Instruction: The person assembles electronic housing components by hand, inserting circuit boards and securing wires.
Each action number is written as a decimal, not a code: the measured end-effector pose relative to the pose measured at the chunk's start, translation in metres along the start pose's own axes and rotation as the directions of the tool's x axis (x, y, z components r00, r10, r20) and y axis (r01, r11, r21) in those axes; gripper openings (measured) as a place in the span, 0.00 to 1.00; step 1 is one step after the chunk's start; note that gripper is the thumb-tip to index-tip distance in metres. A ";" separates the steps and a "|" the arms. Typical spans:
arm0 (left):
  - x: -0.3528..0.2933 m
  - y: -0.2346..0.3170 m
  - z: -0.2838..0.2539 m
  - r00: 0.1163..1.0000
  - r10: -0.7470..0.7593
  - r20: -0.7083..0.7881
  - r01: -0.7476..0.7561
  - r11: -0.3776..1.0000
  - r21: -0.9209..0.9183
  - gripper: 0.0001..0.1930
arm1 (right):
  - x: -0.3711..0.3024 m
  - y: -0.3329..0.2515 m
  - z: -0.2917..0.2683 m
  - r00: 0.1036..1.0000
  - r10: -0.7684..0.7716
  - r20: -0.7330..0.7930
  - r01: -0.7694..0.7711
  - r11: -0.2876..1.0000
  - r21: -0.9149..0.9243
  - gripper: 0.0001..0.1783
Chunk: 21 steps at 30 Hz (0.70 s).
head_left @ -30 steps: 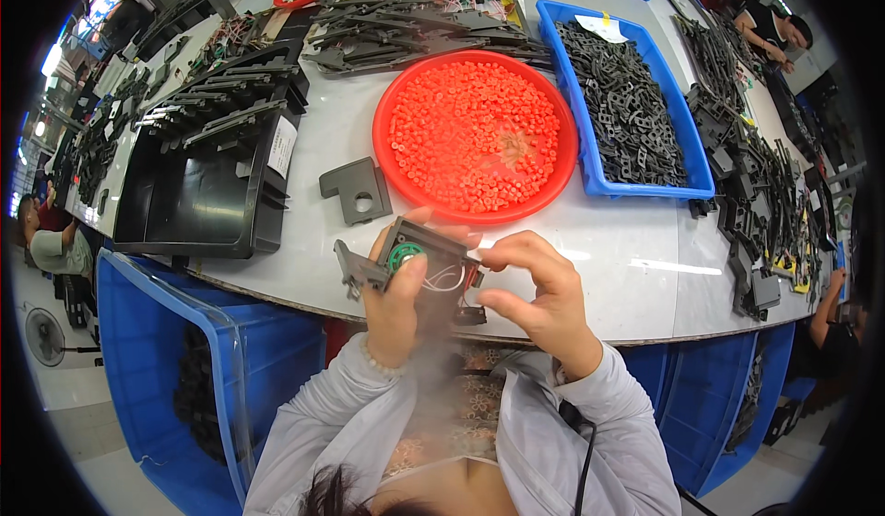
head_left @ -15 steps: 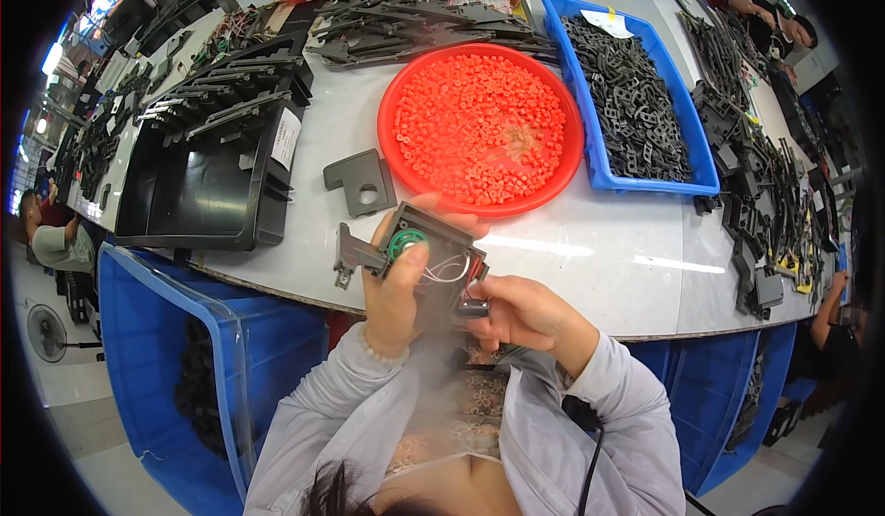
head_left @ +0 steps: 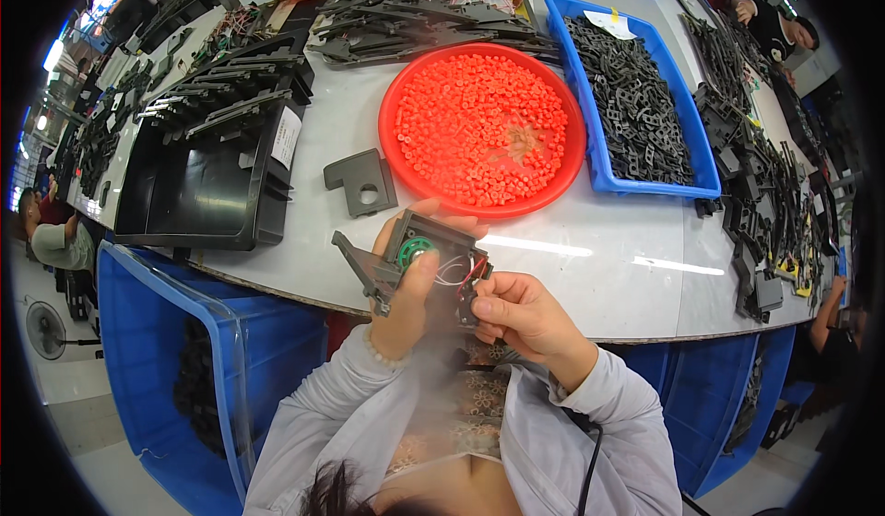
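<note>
My left hand [head_left: 403, 309] is closed around a dark grey plastic housing [head_left: 439, 232], held above the table's near edge. Its thumb presses on a round green-rimmed part [head_left: 415, 251] inside, from which white wires loop. A dark arm-like piece [head_left: 361, 267] sticks out on the housing's left side. Red wires [head_left: 476, 268] show at the right end. There, my right hand [head_left: 533, 318] pinches a small dark part [head_left: 467, 306] at the housing's lower right corner; its fingertips partly cover it. A grey plastic cover [head_left: 348, 171] with a round hole lies just beyond my left hand.
Ahead stands a round red tray [head_left: 391, 159] of small red pieces. Right of it, a blue bin [head_left: 656, 188] holds black plastic parts. A black tray [head_left: 175, 232] with long dark parts sits left. Blue crates [head_left: 226, 332] stand below the table edge. Other people are at both sides.
The housing has turned a little in my hands, and its side arm now points up to the left. My right fingers have shifted on the corner part, and more red wire shows.
</note>
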State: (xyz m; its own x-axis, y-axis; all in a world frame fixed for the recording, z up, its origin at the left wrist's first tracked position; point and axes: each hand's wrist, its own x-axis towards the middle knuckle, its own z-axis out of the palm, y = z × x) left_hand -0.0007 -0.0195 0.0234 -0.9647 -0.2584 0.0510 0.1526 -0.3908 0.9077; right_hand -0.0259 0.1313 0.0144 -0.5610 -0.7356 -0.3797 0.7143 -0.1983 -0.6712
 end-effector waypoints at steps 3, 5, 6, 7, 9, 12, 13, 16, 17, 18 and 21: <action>-0.001 0.000 0.001 1.000 0.014 0.001 -0.014 1.000 0.020 0.25 | 0.000 0.003 0.001 0.999 -0.017 -0.045 0.017 1.000 -0.003 0.12; -0.001 -0.001 0.001 1.000 0.014 -0.009 -0.014 1.000 0.009 0.25 | -0.001 0.003 0.003 0.998 -0.014 -0.060 0.014 1.000 0.004 0.12; -0.001 -0.002 0.000 1.000 0.024 0.002 -0.024 0.999 0.029 0.25 | -0.001 0.003 0.004 0.997 -0.011 -0.075 0.011 1.000 0.010 0.12; -0.001 -0.002 -0.001 0.999 0.034 0.014 -0.035 0.998 0.049 0.25 | -0.001 0.003 0.004 0.997 -0.010 -0.075 0.011 1.000 0.011 0.12; -0.001 -0.002 -0.001 0.999 0.043 0.008 -0.043 0.999 0.011 0.23 | 0.000 0.003 0.005 0.998 -0.011 -0.063 0.016 0.997 0.075 0.12; -0.003 -0.006 0.000 0.996 0.087 -0.021 -0.087 0.996 0.010 0.20 | 0.001 0.005 0.014 0.997 -0.042 -0.070 0.052 0.987 0.149 0.12; -0.004 -0.008 0.001 0.992 0.122 -0.041 -0.120 0.992 0.047 0.20 | 0.001 0.006 0.015 0.997 -0.041 -0.070 0.051 0.988 0.149 0.12; -0.003 -0.010 0.004 0.991 0.115 -0.070 -0.111 0.992 0.058 0.19 | 0.004 0.011 0.010 0.986 -0.081 -0.148 0.092 0.993 0.073 0.12; -0.004 -0.010 0.004 0.991 0.115 -0.071 -0.111 0.992 0.059 0.19 | 0.006 0.014 0.005 0.988 -0.088 -0.127 0.088 0.996 -0.001 0.11; -0.005 -0.010 0.004 0.988 0.111 -0.111 -0.108 0.994 0.031 0.18 | 0.007 0.015 0.003 0.990 -0.093 -0.105 0.086 0.994 -0.074 0.11; -0.005 -0.007 0.004 0.983 0.094 -0.156 -0.099 0.995 -0.022 0.18 | 0.014 0.014 0.013 0.974 -0.195 -0.114 0.186 0.978 -0.092 0.15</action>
State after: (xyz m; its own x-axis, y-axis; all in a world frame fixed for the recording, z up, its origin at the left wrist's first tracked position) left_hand 0.0018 -0.0117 0.0182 -0.9006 -0.4290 0.0703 0.2516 -0.3824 0.8891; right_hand -0.0186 0.1103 0.0083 -0.7338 -0.6038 -0.3113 0.5562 -0.2708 -0.7857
